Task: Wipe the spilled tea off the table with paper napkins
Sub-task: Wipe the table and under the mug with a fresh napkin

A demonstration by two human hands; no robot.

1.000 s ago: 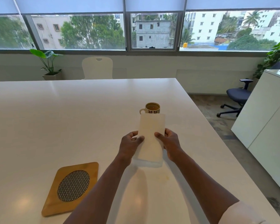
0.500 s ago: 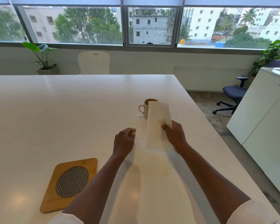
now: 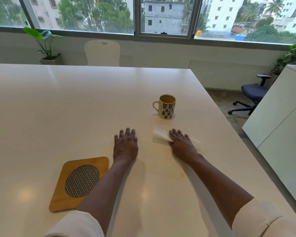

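Observation:
A white paper napkin (image 3: pixel 161 134) lies flat on the white table (image 3: pixel 75 103), just in front of the mug. My right hand (image 3: pixel 181 144) presses down on the napkin's right part with straight fingers and hides that part. My left hand (image 3: pixel 126 144) rests flat on the table a little to the left, fingers spread, holding nothing. A faint yellowish tea stain (image 3: pixel 179 175) shows on the table near my right forearm.
A white mug (image 3: pixel 167 106) with a dark leaf pattern, holding tea, stands beyond the napkin. A wooden trivet (image 3: pixel 80 183) with a mesh oval lies at the near left. The table's right edge runs close to my right arm; an office chair (image 3: pixel 251 94) and a white cabinet (image 3: pixel 280 127) stand beyond it.
The napkin, held up in both hands, went to my right hand alone and is now laid flat on the table under it. My left hand let go and lies flat.

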